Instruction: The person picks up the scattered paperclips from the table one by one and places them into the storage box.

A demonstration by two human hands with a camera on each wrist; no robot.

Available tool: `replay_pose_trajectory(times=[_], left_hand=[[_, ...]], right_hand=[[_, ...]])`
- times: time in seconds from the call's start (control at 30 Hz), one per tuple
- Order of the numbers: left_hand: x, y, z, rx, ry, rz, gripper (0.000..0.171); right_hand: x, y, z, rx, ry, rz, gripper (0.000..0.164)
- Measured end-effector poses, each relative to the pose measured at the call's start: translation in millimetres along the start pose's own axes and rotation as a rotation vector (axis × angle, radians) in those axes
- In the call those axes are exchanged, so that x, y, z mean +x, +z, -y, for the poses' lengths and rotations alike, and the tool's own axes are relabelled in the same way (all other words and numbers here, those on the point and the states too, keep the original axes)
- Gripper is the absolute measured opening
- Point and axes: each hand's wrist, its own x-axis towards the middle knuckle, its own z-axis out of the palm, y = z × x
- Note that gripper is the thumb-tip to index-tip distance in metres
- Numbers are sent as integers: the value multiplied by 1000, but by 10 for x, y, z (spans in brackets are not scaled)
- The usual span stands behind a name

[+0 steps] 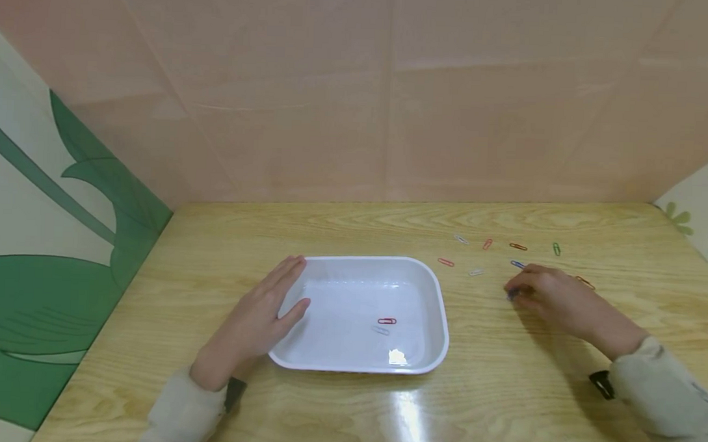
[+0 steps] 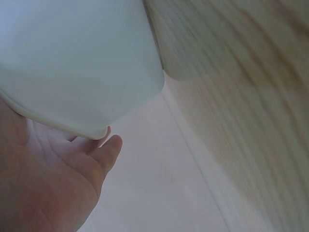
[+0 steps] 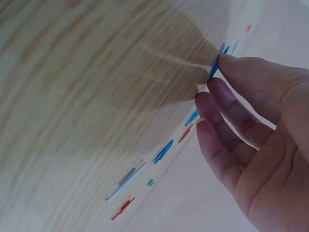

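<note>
Right hand (image 1: 553, 296) is pinching a dark blue paper clip (image 3: 214, 67) between thumb and fingertips, over the right part of the table; cannot tell if the clip is touching the wood. Left hand (image 1: 260, 312) is resting at the left side of the white tray (image 1: 333, 305), fingers straight, not curling round anything; it is touching the rim, thumb pointing in over the tray.

Two clips are lying inside the tray, right of its middle: a red clip (image 1: 387, 321) and, just beside it toward the near side, a pale clip (image 1: 381, 330).

Loose clips are lying on the table between tray and right hand and beyond: white clip (image 1: 461, 239), small pink clip (image 1: 488, 243), dark red clip (image 1: 518, 247), green clip (image 1: 556, 249), second pink clip (image 1: 445, 262) near the tray's far right corner, second white clip (image 1: 476, 273), another blue clip (image 1: 518, 264) just past the right fingers, orange clip (image 1: 585, 282) behind the hand.

Wood-grain table (image 1: 347, 416) is reflecting light in front of the tray. Pinkish sheet (image 1: 334, 116) is covering the back; green-patterned wall (image 1: 114, 225) is standing at left. Both arms are wearing light sleeves (image 1: 186, 404).
</note>
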Motion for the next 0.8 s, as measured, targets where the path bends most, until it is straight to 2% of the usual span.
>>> replay_pose_trajectory(times=[0.1,0.4,0.6,0.8], left_hand=[[1,1,1,-1,1,0,66],[-2,-4,-2,3,-2,5,66],[-7,-4,-3,5,-3,6,66],[-8,-2,-6,0,4,-2,65]], right_hand=[[13,19,-16,19,4,-10,12],[40,19,-26,82,49,31,5],[53,32,-13,140,82,92,10],[54,43,10,153,108,137,11]])
